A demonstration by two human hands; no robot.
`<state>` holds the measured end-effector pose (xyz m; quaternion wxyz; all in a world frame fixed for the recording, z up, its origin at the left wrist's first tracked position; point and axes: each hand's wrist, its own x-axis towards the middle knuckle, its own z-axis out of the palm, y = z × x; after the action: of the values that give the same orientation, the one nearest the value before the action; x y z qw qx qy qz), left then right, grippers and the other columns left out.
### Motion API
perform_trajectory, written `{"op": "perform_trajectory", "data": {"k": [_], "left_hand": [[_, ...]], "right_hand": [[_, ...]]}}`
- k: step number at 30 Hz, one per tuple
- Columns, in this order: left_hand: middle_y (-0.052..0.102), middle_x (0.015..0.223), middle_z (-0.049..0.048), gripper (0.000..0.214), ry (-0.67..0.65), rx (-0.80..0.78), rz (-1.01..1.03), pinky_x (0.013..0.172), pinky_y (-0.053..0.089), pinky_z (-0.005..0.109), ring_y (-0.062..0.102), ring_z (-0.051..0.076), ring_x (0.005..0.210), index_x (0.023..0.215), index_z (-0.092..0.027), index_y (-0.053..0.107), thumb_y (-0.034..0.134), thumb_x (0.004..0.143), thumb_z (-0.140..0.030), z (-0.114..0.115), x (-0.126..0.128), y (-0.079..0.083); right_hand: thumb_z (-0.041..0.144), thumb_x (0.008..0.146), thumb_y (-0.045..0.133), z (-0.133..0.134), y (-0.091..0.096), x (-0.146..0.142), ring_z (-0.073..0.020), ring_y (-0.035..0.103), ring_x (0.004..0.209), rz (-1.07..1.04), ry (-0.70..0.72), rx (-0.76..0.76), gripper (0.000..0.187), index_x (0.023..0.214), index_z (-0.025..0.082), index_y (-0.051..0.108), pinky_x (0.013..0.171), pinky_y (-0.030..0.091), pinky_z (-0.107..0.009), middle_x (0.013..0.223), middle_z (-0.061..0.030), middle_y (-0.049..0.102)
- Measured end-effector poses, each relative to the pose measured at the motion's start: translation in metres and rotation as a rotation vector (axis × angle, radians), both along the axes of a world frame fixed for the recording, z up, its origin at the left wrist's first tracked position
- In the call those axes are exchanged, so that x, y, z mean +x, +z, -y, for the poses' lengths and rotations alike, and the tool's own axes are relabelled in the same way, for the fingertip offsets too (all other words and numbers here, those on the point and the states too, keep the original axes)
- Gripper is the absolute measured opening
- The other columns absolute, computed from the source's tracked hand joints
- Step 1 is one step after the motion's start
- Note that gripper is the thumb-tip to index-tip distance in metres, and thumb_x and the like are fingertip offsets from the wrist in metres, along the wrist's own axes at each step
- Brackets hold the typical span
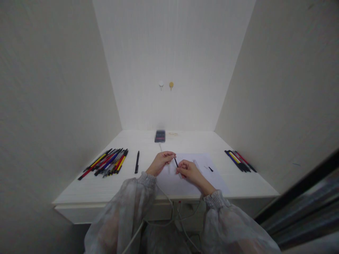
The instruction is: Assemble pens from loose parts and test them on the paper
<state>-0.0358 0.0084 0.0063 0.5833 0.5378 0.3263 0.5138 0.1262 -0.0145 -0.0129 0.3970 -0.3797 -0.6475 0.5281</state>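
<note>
Head view: both bare hands meet over the front half of a white desk, close to midway between its left and right edges. Left hand pinches the upper end of a slim black rod between thumb and fingers; right hand grips the lower end the same way, so the rod slants between them above a white sheet of paper. That sheet reaches the desk's front edge. On it, right of the right hand, lies a small black piece, with a thin mark beside it too faint to make out.

Along the desk's left edge, a heap of pens mixes red, yellow, blue, grey and black. One black pen lies apart, between the heap and the paper. By the right edge, a smaller group of pens lies side by side, black ends toward the front right corner. A blurred dark device sits near the back edge, with a white cable running forward from it.
</note>
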Motion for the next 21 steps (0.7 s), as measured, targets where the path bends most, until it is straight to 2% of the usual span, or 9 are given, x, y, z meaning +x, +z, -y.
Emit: {"op": "perform_trajectory", "data": {"k": [3,5,8,10,13,16,21], "left_hand": [[0.06,0.078,0.0033,0.032,0.08,0.027,-0.035,0.045,0.023,0.019,0.035,0.003,0.046,0.081,-0.012,0.061,0.06,0.066,-0.041,-0.001,-0.002,0.001],[0.059,0.07,0.0019,0.037,0.23,0.052,-0.152,0.045,0.024,0.02,0.036,0.004,0.046,0.076,-0.012,0.061,0.053,0.069,-0.048,-0.003,-0.004,-0.001],[0.054,0.057,0.0003,0.04,0.484,0.13,-0.5,0.05,0.029,0.021,0.042,0.008,0.05,0.061,-0.014,0.058,0.05,0.067,-0.053,-0.006,-0.007,-0.008],[0.055,0.058,0.0011,0.04,0.572,0.184,-0.731,0.054,0.031,0.022,0.047,0.011,0.055,0.06,-0.015,0.056,0.051,0.066,-0.055,-0.007,-0.009,-0.012],[0.059,0.064,0.0035,0.042,0.568,0.192,-0.99,0.054,0.031,0.023,0.051,0.014,0.06,0.065,-0.017,0.057,0.051,0.063,-0.058,-0.004,-0.01,-0.015],[0.061,0.066,0.0058,0.045,0.506,0.161,-1.174,0.054,0.031,0.024,0.054,0.017,0.062,0.065,-0.017,0.058,0.051,0.06,-0.062,0.0,-0.011,-0.015],[0.062,0.066,0.0064,0.038,0.423,0.168,-1.28,0.056,0.032,0.024,0.055,0.018,0.064,0.06,-0.018,0.06,0.058,0.057,-0.056,0.002,-0.012,-0.015]], "right_hand": [[0.029,0.064,0.058,0.0,0.002,0.0,-0.0052,0.04,0.035,-0.019,-0.012,-0.012,0.018,0.068,0.018,0.045,0.036,0.027,-0.018,0.057,0.0021,0.061],[0.029,0.064,0.058,0.0,0.003,0.001,-0.0053,0.039,0.035,-0.032,-0.026,-0.005,0.018,0.068,0.018,0.045,0.036,0.027,-0.018,0.056,0.0022,0.061],[0.03,0.064,0.058,-0.001,0.005,0.001,-0.0056,0.04,0.036,-0.052,-0.06,0.017,0.018,0.069,0.018,0.045,0.036,0.027,-0.018,0.056,0.0017,0.061],[0.03,0.065,0.058,-0.001,0.006,0.002,-0.0059,0.041,0.037,-0.07,-0.093,0.025,0.018,0.069,0.017,0.046,0.037,0.028,-0.019,0.058,0.0009,0.061],[0.031,0.065,0.059,-0.001,0.01,0.003,-0.0062,0.042,0.039,-0.11,-0.165,0.039,0.019,0.07,0.017,0.047,0.039,0.029,-0.019,0.061,-0.0001,0.061],[0.031,0.063,0.06,0.0,0.015,0.004,-0.0066,0.04,0.04,-0.151,-0.254,0.055,0.019,0.067,0.017,0.049,0.04,0.028,-0.02,0.054,0.0024,0.056],[0.032,0.064,0.06,0.001,0.017,0.005,-0.0074,0.039,0.041,-0.169,-0.309,0.104,0.018,0.064,0.016,0.051,0.042,0.028,-0.021,0.046,0.0051,0.046]]}}
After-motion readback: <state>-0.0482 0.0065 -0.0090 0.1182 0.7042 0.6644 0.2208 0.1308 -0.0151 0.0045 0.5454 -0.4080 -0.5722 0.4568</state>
